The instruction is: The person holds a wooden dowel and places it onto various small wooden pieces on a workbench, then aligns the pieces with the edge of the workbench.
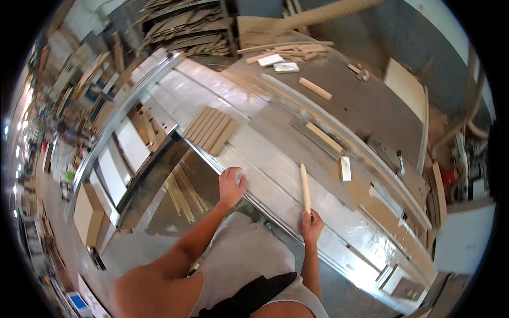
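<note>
In my right hand (312, 228) is a slim pale wooden stick (305, 186), its near end gripped and its far end pointing away over the metal sliding table (254, 168). My left hand (231, 187) rests at the table's near edge with nothing in it, thumb apart from the fingers. Beyond that hand, a neat row of brown wooden strips (211, 130) lies side by side on the metal. Ahead of the stick, a wooden block (324, 139) lies along a metal bar, and a small white-faced piece (345, 168) sits beside it.
A long fence rail (366, 153) runs diagonally across the machine. Behind it are a loose wooden bar (315, 88), a heap of offcuts (297, 50) and a black-knobbed lever (400, 161). Thin strips (183, 191) lie on the floor at left, below a frame holding white panels (131, 143).
</note>
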The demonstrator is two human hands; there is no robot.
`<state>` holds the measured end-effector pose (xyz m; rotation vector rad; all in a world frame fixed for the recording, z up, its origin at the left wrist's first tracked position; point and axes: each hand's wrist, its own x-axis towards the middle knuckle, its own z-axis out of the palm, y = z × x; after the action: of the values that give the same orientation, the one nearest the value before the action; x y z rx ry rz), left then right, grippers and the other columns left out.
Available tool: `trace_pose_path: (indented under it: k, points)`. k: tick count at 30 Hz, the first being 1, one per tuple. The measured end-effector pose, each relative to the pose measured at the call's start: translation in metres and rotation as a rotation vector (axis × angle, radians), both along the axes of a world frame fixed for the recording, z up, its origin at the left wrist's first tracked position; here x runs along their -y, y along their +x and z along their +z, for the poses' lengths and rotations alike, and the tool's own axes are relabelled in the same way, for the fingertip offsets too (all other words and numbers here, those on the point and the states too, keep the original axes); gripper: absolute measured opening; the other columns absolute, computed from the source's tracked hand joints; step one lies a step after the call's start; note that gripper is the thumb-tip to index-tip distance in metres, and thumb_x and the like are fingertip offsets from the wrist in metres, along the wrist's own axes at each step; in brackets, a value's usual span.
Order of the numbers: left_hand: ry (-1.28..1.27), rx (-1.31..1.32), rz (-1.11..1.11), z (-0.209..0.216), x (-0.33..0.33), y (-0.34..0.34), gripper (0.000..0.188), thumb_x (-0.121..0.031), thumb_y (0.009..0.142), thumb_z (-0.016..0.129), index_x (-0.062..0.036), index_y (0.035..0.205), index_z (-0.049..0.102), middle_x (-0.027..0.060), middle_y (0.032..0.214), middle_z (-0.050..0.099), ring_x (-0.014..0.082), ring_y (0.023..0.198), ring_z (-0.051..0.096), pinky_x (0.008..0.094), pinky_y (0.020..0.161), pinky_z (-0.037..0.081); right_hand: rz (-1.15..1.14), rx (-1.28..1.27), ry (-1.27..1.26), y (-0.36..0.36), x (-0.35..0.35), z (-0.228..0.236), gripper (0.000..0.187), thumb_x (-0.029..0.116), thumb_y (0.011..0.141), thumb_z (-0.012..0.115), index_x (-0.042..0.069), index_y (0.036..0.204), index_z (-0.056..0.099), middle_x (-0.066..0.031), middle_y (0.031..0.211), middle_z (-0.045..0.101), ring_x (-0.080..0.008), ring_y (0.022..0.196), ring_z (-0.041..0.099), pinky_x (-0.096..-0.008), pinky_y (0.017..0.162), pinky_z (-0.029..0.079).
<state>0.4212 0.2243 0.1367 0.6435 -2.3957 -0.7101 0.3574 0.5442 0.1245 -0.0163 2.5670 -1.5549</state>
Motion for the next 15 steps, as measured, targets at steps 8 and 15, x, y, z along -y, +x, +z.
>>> trace_pose_path:
  k: [8,15]
  points:
    - [0.242,0.036,-0.547,0.002,-0.057,-0.025,0.013,-0.007,0.088,0.071,-0.0032,0.1,0.067,0.0125,0.095,0.069,0.0301,0.086,0.067,0.0383,0.08,0.053,-0.135,0.071,0.021,0.004,0.001,-0.007,0.034,0.031,0.09,0.072,0.004,0.111,0.074,-0.0146,0.073,0.068,-0.0212,0.067,0.065,-0.0374,0.065,0.053]
    - [0.425,0.096,-0.8,-0.01,-0.069,-0.072,0.013,-0.009,0.093,0.069,-0.0001,0.102,0.07,0.0101,0.089,0.071,0.0171,0.077,0.066,0.0317,0.074,0.054,-0.196,0.081,0.204,0.007,0.009,0.006,0.037,0.039,0.088,0.072,0.009,0.111,0.075,-0.0178,0.089,0.074,-0.0389,0.084,0.071,-0.0465,0.074,0.056]
